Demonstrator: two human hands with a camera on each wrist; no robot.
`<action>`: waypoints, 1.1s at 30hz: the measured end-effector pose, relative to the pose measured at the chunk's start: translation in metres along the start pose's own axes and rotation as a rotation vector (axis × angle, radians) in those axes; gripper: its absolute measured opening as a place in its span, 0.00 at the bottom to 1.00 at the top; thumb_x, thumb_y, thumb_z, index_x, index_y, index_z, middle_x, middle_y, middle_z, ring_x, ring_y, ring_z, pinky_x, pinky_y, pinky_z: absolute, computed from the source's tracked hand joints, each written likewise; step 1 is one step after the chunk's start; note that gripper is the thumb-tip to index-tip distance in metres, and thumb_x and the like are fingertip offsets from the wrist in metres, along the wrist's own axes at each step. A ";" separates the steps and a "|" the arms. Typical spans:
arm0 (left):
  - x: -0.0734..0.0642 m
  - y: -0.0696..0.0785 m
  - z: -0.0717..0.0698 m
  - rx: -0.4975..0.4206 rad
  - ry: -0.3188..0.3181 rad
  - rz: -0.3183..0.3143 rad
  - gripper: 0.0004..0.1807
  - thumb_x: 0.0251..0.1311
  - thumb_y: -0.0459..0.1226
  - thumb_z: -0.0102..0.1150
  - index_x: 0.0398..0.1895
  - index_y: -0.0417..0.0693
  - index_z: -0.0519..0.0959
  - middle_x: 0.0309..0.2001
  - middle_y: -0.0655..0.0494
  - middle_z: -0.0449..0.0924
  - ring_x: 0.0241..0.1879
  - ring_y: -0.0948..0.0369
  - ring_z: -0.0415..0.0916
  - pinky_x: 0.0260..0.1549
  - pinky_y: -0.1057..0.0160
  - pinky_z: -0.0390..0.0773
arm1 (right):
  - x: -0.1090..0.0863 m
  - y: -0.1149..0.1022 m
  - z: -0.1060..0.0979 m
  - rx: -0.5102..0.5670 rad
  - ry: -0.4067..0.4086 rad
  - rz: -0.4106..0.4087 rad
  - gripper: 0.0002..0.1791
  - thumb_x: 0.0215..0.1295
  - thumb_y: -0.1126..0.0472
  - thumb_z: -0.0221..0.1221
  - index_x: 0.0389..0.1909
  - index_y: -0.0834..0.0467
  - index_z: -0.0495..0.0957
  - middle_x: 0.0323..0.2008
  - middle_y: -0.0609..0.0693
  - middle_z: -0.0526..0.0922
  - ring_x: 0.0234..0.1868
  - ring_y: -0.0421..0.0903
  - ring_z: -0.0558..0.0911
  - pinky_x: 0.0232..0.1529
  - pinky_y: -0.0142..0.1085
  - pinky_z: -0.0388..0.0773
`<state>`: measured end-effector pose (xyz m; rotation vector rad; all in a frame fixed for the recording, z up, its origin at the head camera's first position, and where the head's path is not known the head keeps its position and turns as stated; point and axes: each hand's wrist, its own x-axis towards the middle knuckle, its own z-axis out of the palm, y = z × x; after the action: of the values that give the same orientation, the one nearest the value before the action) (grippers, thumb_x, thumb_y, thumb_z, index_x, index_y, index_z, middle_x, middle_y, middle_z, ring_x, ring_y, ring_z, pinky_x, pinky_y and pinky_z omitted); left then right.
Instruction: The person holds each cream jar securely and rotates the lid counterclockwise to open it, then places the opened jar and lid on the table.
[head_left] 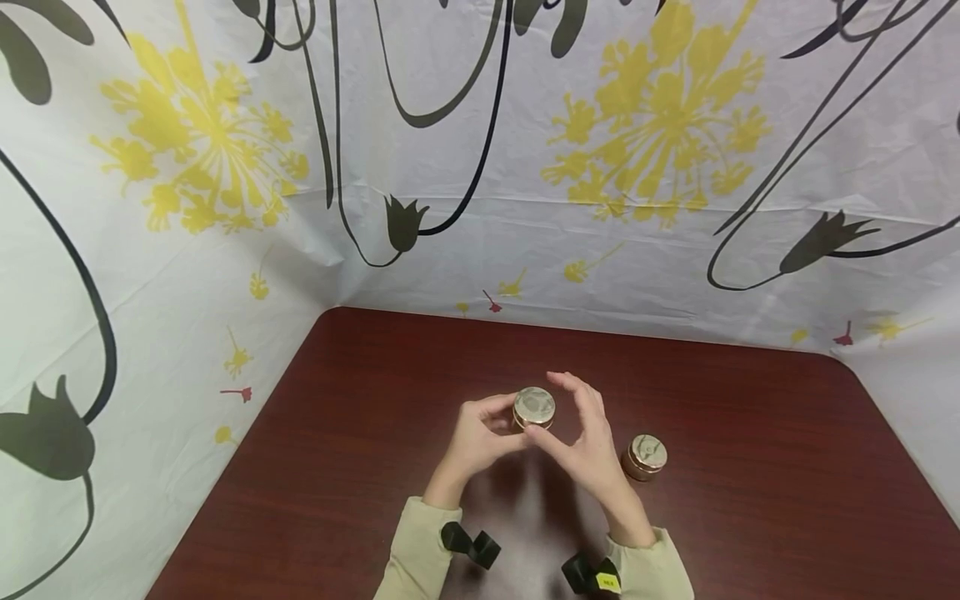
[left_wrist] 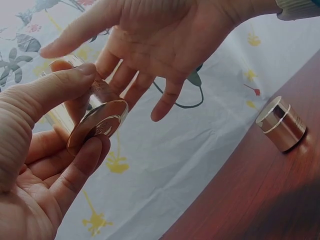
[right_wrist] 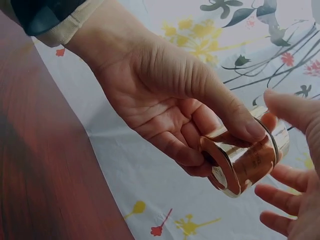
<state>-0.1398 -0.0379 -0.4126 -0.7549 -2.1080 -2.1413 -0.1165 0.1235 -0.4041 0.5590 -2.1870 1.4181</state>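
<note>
A small shiny gold cosmetic jar (head_left: 534,407) is held up over the table by my left hand (head_left: 472,437). In the left wrist view, that hand's thumb and fingers grip the jar (left_wrist: 104,114) from both sides, tilted with its round end showing. My right hand (head_left: 588,442) is spread beside the jar, its thumb close to the near side; whether it touches cannot be told. In the right wrist view, the right hand's fingers (right_wrist: 280,197) are extended past the jar (right_wrist: 252,162), not curled round it.
A second gold jar (head_left: 645,457) stands on the dark red-brown table (head_left: 750,433), just right of my right wrist. Behind and to the left hangs a white cloth (head_left: 465,167) printed with yellow and dark plants. Black devices (head_left: 470,546) are strapped at both wrists.
</note>
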 end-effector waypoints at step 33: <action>-0.001 -0.003 0.000 0.008 0.012 0.009 0.23 0.40 0.20 0.69 0.45 0.26 0.79 0.40 0.35 0.81 0.32 0.70 0.76 0.33 0.57 0.82 | 0.008 -0.019 -0.003 0.029 0.006 -0.009 0.24 0.41 0.77 0.68 0.44 0.71 0.77 0.49 0.66 0.75 0.61 0.53 0.64 0.59 0.49 0.57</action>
<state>-0.1402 -0.0383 -0.4153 -0.7471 -2.1019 -2.1271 -0.1116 0.1187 -0.3847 0.5728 -2.1595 1.4475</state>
